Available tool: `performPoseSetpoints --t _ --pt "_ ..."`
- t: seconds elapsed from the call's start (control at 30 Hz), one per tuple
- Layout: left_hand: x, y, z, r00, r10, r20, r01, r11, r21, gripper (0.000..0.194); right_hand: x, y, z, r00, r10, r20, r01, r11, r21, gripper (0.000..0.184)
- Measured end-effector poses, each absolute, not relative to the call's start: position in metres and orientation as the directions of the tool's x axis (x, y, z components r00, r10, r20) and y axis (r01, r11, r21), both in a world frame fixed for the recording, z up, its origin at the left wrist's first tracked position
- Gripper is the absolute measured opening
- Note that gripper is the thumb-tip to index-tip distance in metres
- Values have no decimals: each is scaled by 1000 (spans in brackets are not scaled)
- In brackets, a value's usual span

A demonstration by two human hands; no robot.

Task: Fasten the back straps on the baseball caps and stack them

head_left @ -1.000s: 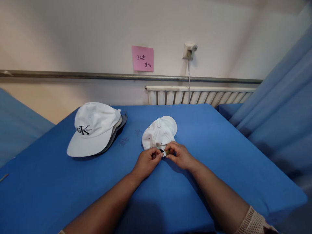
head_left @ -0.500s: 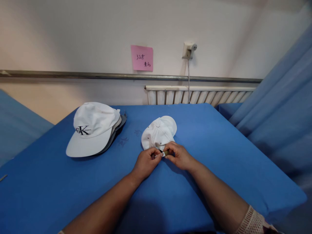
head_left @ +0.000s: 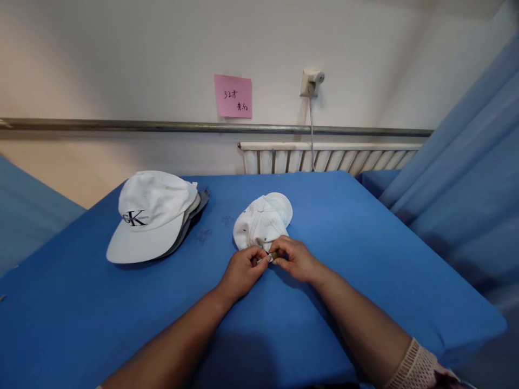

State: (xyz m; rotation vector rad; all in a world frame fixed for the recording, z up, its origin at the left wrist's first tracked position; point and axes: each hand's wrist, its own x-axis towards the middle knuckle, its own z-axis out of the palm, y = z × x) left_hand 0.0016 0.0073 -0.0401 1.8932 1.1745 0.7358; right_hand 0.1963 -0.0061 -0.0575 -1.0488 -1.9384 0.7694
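A small white cap (head_left: 261,221) lies on the blue table (head_left: 348,237), its brim pointing away from me. My left hand (head_left: 242,270) and my right hand (head_left: 295,258) meet at the cap's near edge. Both pinch the cap's back strap (head_left: 271,256), a short white strip with a brass-coloured buckle between the fingertips. The fingers of both hands are curled closed on it.
A stack of caps (head_left: 152,216), topped by a white one with a black logo, sits at the table's left back. Behind are a wall with a pink note (head_left: 233,96), a metal rail, a socket and a radiator (head_left: 324,158). Blue cloth hangs at the right.
The two hands have drawn slightly closer together on the strap, so less of it shows between them. The view has drifted a little to the right.
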Motion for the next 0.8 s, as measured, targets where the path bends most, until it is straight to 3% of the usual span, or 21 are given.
performPoseSetpoints --t 0.8 --pt "4 4 -39 374 924 80 411 -243 879 25 194 -8 -56 -329 900 284 314 389 -866 18"
